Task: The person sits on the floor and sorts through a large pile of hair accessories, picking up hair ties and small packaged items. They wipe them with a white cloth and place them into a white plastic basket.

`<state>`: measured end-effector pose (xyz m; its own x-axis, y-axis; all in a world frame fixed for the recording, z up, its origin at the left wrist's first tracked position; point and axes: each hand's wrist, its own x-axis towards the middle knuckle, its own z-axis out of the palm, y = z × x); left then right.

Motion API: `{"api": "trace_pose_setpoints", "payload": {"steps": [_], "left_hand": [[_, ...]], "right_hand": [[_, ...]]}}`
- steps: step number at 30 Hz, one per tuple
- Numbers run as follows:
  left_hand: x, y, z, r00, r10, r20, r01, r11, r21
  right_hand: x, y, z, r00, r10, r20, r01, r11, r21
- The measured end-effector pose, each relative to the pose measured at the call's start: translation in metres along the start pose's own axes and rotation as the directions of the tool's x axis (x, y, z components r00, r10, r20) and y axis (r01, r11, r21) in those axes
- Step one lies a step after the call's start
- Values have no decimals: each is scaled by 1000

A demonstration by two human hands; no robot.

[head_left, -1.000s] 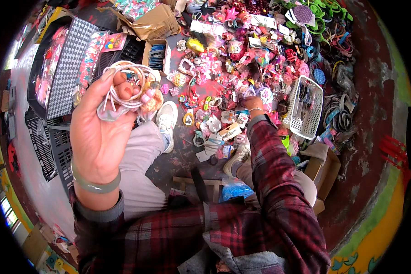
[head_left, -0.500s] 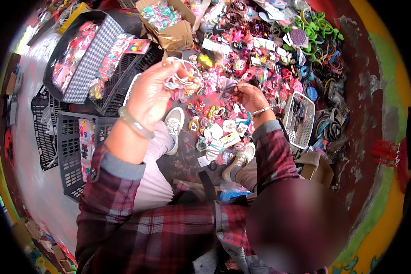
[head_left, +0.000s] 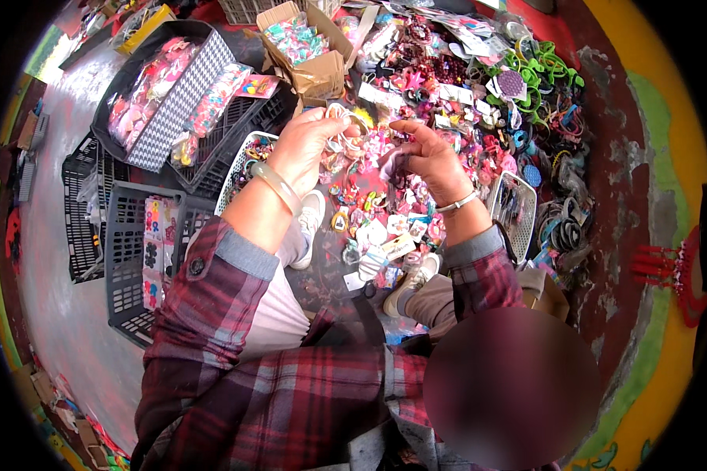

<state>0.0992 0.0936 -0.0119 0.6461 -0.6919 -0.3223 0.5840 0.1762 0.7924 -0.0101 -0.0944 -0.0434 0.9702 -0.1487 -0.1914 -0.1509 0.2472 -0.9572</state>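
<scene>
Two bare hands hold hair pieces above a crowded pile of accessories on the floor.
The left hand (head_left: 300,149) has its fingers closed on a bunch of pale bands (head_left: 344,129), raised over the pile's near left side; the right hand (head_left: 440,166), just beside it, has its index finger stretched out toward the bands and its other fingers bent around a dark piece (head_left: 394,162), too blurred to identify. Beneath both spreads the pile (head_left: 375,232), mostly pink, with cards among it and green headbands (head_left: 543,72) at its far right. A white basket (head_left: 534,210) stands right of the right wrist. On the left are a carton (head_left: 322,81), a checked box (head_left: 182,96) and a grey crate (head_left: 126,255). Two pale shoes (head_left: 313,228) flank the pile's near edge.
</scene>
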Motion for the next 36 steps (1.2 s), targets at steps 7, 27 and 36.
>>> {"api": "trace_pose_setpoints", "payload": {"steps": [7,27,36], "left_hand": [[4,-1,2,997,68,47,-73,992,101],[10,-17,20,928,-100,360,-56,915,399],[8,-14,27,966,-52,253,-49,924,379]], "right_hand": [[-10,-28,11,962,-272,11,114,366,-924],[-5,-34,17,978,-189,84,206,855,-476],[-11,-43,26,966,-256,22,241,874,-423]]}}
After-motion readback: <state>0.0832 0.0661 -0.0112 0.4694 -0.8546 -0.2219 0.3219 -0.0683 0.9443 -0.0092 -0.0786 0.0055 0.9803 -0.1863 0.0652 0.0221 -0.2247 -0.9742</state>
